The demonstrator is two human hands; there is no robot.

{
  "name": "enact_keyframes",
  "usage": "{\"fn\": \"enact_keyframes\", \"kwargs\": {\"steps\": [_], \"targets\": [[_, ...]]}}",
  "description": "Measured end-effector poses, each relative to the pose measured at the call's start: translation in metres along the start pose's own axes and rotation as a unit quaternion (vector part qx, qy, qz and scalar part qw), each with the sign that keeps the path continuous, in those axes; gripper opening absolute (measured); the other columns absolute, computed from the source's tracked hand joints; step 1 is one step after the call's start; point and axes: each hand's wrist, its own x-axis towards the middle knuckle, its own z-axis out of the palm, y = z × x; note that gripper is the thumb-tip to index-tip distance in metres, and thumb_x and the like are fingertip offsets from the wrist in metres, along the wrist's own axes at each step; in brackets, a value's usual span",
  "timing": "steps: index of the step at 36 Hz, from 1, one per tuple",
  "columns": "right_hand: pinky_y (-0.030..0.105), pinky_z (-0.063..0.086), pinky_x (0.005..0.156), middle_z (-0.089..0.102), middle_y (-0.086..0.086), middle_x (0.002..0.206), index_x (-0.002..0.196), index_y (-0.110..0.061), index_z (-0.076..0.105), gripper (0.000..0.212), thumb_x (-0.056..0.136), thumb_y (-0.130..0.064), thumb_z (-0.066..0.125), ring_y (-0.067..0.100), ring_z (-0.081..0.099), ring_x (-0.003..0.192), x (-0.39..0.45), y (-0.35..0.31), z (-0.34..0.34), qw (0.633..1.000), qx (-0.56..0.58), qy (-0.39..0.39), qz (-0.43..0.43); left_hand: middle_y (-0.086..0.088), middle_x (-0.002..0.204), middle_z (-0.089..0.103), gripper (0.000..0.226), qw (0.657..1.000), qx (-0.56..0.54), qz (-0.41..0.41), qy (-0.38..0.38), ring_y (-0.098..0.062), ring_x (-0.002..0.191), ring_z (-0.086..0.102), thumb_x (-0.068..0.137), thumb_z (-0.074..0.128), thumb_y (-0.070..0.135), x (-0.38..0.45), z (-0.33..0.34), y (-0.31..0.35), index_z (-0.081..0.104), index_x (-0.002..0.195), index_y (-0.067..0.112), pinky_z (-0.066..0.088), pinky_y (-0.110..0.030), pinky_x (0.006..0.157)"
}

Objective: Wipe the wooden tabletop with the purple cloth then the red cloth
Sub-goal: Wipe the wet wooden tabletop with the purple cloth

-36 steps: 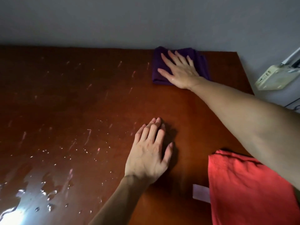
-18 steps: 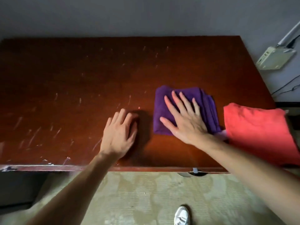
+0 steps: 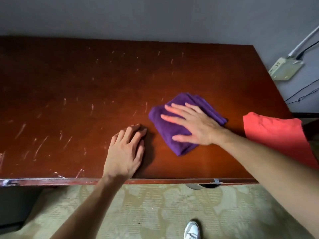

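Purple cloth (image 3: 174,130) lies folded right of centre on the bench (image 3: 86,94), right hand (image 3: 193,125) pressing it with flat, spread fingers. Left hand (image 3: 125,152), loosely curled, braces nearby. Red cloth (image 3: 276,135) waits far right. Better to sweep left with steady pressure across the streaks (image 3: 41,145).

The tabletop (image 3: 86,87) is showing a dark reddish-brown, glowing more orange on the near right, and is carrying pale whitish streaks across its left and middle. A deep purple cloth (image 3: 170,131) is lying on it, and a coral-red cloth (image 3: 276,135) is sitting at the right edge. The wall (image 3: 155,16) at the far side is looking plain grey. The floor (image 3: 155,209) near the viewer is showing a faded beige-green leafy pattern, with a white shoe (image 3: 192,230) standing on it.
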Motion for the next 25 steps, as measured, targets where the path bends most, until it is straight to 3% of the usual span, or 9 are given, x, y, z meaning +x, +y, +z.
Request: {"fn": "enact_keyframes", "kwargs": {"steps": [4, 9, 18, 23, 25], "targets": [[0.046, 0.014, 0.127, 0.015, -0.005, 0.172, 0.162, -0.039, 0.021, 0.075, 0.095, -0.073, 0.03, 0.016, 0.014, 0.158, 0.049, 0.05, -0.006, 0.998, -0.01, 0.022, 0.063, -0.001, 0.143, 0.052, 0.044, 1.0, -0.003, 0.004, -0.014, -0.024, 0.123, 0.049, 0.1, 0.037, 0.035, -0.001, -0.001, -0.001, 0.055, 0.138, 0.023, 0.038, -0.039, 0.102], [0.045, 0.011, 0.126, 0.013, -0.006, 0.172, 0.162, -0.04, 0.018, 0.076, 0.094, -0.074, 0.024, 0.017, 0.013, 0.158, 0.108, 0.106, -0.02, 0.997, -0.004, 0.011, 0.082, -0.001, 0.146, 0.051, 0.045, 0.999, -0.018, 0.0, -0.032, -0.023, 0.13, 0.049, 0.101, 0.036, 0.038, 0.001, -0.001, -0.003, 0.054, 0.14, 0.024, 0.039, -0.041, 0.106], [0.051, 0.012, 0.127, 0.012, -0.004, 0.172, 0.161, -0.043, 0.013, 0.1, 0.077, -0.095, -0.002, 0.019, 0.01, 0.159, 0.194, 0.177, -0.041, 0.991, 0.016, 0.007, 0.133, 0.0, 0.149, 0.047, 0.05, 0.998, -0.016, -0.017, -0.054, -0.021, 0.133, 0.046, 0.097, 0.042, 0.039, 0.002, 0.0, -0.002, 0.051, 0.144, 0.025, 0.035, -0.039, 0.109], [0.048, 0.008, 0.126, 0.013, -0.005, 0.172, 0.161, -0.044, 0.014, 0.106, 0.071, -0.098, -0.005, 0.018, 0.01, 0.158, 0.223, 0.204, -0.044, 0.974, 0.041, 0.046, 0.22, 0.005, 0.152, 0.046, 0.051, 0.999, -0.03, -0.012, -0.043, -0.015, 0.135, 0.046, 0.094, 0.048, 0.04, 0.002, 0.002, -0.004, 0.051, 0.144, 0.029, 0.034, -0.035, 0.109], [0.048, 0.007, 0.126, 0.013, -0.004, 0.172, 0.162, -0.044, 0.014, 0.098, 0.079, -0.094, 0.001, 0.019, 0.009, 0.158, 0.23, 0.205, -0.044, 0.971, 0.042, 0.046, 0.231, 0.006, 0.152, 0.046, 0.05, 0.999, -0.029, -0.012, -0.038, -0.015, 0.137, 0.046, 0.095, 0.048, 0.04, 0.004, 0.003, -0.006, 0.051, 0.144, 0.03, 0.034, -0.035, 0.11]]}}
